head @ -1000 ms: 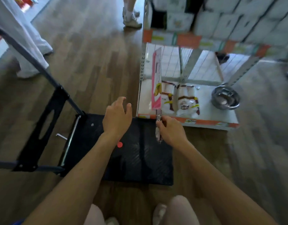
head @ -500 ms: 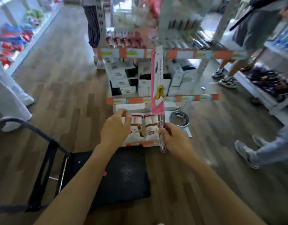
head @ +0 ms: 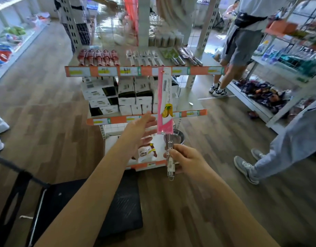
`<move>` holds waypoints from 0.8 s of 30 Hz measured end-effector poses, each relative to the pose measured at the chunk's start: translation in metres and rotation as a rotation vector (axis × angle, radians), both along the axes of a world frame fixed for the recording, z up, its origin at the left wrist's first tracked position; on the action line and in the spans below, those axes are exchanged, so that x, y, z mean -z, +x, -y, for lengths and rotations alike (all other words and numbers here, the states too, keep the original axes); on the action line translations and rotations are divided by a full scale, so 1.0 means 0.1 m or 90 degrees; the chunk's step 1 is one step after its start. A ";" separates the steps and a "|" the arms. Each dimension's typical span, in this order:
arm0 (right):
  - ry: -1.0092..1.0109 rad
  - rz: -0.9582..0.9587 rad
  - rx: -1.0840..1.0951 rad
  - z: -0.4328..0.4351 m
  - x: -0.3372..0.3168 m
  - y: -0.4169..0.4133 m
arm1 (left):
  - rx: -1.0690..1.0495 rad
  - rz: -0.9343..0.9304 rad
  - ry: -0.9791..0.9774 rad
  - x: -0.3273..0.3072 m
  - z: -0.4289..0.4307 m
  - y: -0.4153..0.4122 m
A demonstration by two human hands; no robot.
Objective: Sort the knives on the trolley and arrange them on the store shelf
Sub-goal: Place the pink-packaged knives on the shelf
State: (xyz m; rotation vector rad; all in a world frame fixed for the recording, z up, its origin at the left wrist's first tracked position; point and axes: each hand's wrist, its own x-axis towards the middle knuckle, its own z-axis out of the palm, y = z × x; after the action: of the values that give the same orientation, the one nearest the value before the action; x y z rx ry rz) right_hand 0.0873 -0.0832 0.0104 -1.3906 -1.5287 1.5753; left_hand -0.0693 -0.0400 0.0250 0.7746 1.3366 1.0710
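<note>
Waiting trolley [head: 121, 211]: sitting on the floor just in front of the store shelf [head: 109, 71], toward its left end.
Left hand [head: 137, 134]: hovering in front of the shelf's lower tiers, fingers straight and spread, holding nothing, just beside the pink sleeve.
Knife [head: 165, 104]: standing upright before the shelf's middle, with its blade pointing up inside a pink sleeve and its tip overlapping the top tier's price strip in this view.
Right hand [head: 187, 161]: gripping the steel handle, fingers curling round it, in front of the shelf's bottom tier.
Top tier: red-sleeved knives [head: 98, 57] are lying at the shelf's left, steel-handled ones [head: 144, 58] in the middle and darker ones [head: 180, 57] toward the right, all blurred.
Doing it well: probably steadying the sleeve with the free hand, then laying the knife flat and parallel to its neighbours in a matching row or a gap, handle toward the shelf's front edge.
</note>
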 end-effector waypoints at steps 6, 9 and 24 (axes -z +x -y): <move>-0.017 0.018 -0.048 -0.09 0.02 0.09 | 0.007 -0.019 0.003 -0.06 -0.22 0.09; -0.035 0.033 -0.051 -0.20 0.02 0.06 | -0.012 0.022 0.010 -0.04 -0.35 0.07; 0.259 0.523 0.211 -1.42 -0.16 -0.31 | -0.031 0.090 0.052 -0.02 -1.65 -0.13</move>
State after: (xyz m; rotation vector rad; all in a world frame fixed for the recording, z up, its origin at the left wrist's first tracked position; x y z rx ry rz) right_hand 0.0565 0.0591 0.0269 -2.0161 -1.7782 0.4419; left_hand -0.0823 0.1255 0.0270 0.7154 1.2027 1.2021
